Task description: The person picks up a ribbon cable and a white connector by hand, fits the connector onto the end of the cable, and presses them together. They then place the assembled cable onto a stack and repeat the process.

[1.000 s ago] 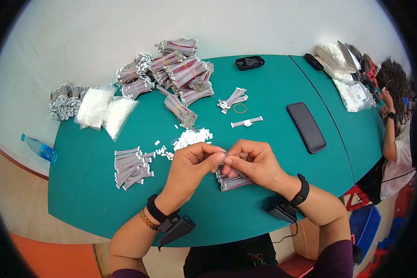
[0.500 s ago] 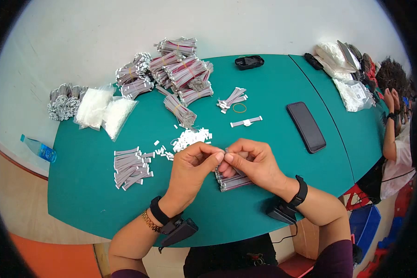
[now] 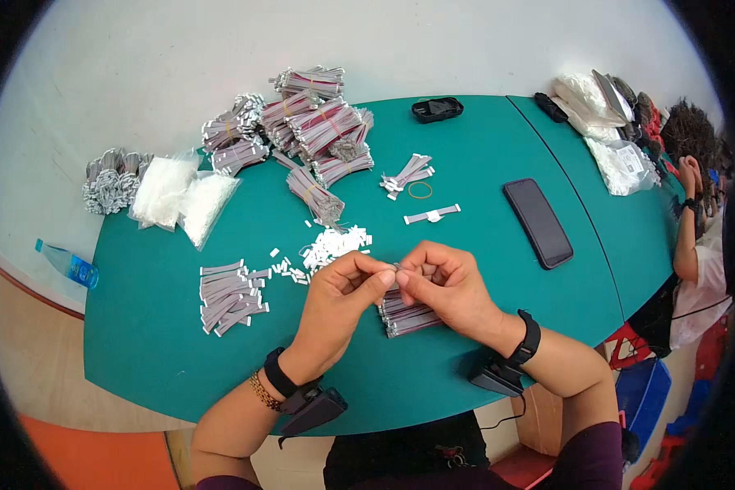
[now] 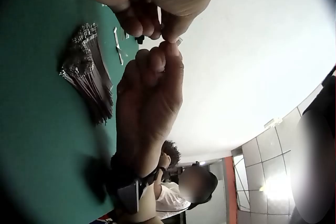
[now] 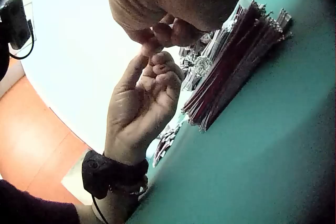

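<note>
Green tabletop [image 3: 155, 351]: seen from above, curved along its near edge, with a pale wall behind it.
Left hand [image 3: 335, 298]: raised at the centre, thumb and forefinger pinching a small grey piece [image 3: 397, 266].
Right hand [image 3: 451, 287]: meets the left, its thumb and forefinger also pinching that piece.
Piece in the fingers: above the tabletop, where the two hands' tips meet; mostly hidden, so its exact shape cannot be told.
Cable bundle [image 3: 408, 320]: grey and dark red, lying on the tabletop below the right hand and partly covered by it.
White connectors [image 3: 335, 245]: a loose heap just beyond the left hand, a few scattered to its left.
Loose grey cables [image 3: 233, 298]: white-ended, in an overlapping column left of the left hand.
Single cable [image 3: 433, 215]: beyond the right hand, with something white at its middle.
Phone [image 3: 539, 223]: black, lying flat to the right.
Stacked bundles [image 3: 322, 126]: piled at the back, against the wall.
Clear bags [image 3: 208, 204]: two, filled with white bits, at back left.
Another person [image 3: 686, 253]: at the far right, one arm raised.
</note>
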The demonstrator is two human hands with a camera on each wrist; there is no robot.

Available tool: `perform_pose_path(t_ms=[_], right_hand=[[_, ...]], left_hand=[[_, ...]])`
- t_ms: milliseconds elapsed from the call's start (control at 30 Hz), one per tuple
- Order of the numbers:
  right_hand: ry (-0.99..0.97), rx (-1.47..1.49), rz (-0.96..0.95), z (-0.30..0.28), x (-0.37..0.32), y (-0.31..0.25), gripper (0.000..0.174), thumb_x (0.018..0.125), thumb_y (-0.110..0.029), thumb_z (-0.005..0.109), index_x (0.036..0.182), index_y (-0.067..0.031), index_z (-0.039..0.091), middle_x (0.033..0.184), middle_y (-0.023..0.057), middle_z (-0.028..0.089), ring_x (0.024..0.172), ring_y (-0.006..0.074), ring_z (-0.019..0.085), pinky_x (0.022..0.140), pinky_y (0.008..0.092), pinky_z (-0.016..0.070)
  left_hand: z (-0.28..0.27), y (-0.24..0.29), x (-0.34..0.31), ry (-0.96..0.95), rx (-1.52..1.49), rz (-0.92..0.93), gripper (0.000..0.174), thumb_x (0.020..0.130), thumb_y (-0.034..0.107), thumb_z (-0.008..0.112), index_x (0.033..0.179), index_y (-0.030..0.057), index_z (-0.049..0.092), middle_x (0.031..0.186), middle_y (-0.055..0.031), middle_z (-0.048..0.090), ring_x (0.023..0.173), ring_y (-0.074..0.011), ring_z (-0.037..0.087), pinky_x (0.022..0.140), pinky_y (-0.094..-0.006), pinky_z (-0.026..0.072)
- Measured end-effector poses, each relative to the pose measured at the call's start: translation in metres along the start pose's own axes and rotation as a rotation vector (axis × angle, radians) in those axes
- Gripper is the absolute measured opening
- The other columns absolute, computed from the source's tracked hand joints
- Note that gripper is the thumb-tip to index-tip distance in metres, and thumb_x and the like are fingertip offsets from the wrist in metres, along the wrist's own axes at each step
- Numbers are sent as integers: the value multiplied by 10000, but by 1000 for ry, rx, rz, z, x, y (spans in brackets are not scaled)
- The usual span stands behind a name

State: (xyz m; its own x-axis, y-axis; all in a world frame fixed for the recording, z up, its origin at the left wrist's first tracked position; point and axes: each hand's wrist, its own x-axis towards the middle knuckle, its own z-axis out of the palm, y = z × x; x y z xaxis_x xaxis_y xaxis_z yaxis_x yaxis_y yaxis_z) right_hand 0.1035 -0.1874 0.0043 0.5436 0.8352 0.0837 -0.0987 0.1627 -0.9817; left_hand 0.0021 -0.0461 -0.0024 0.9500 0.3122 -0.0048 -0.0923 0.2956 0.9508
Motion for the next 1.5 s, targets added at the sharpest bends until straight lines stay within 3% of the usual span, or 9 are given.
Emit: perform_pose_path(t_ms=[467, 767, 1500], right_hand=[[44, 25, 2, -7, 4, 0, 71, 863, -83, 596, 831, -24, 573, 665, -2, 592, 587, 21, 521, 524, 169, 382], [-5, 5, 7, -8, 3, -2, 80, 866, -90, 595, 841, -20, 567, 663, -2, 589, 586, 23, 522, 518, 173, 387], [-69, -9, 38, -8, 3, -1, 88, 864, -96, 593, 832, -17, 569, 658, -19, 571, 592, 16, 513, 518, 171, 390]], left_hand=[[-9, 14, 7, -87, -43, 0, 192, 879, 89, 570, 1049, 1, 560, 870, -38, 593, 795, -100, 533, 723, -241, 435], [-16, 11, 9, -144, -102, -109, 190, 874, 106, 584, 1030, -2, 578, 902, -56, 612, 815, -120, 568, 725, -242, 456], [-10, 11, 6, -136, -37, -84, 183, 880, 110, 578, 1019, -8, 579, 839, -37, 609, 734, -94, 548, 665, -222, 439]])
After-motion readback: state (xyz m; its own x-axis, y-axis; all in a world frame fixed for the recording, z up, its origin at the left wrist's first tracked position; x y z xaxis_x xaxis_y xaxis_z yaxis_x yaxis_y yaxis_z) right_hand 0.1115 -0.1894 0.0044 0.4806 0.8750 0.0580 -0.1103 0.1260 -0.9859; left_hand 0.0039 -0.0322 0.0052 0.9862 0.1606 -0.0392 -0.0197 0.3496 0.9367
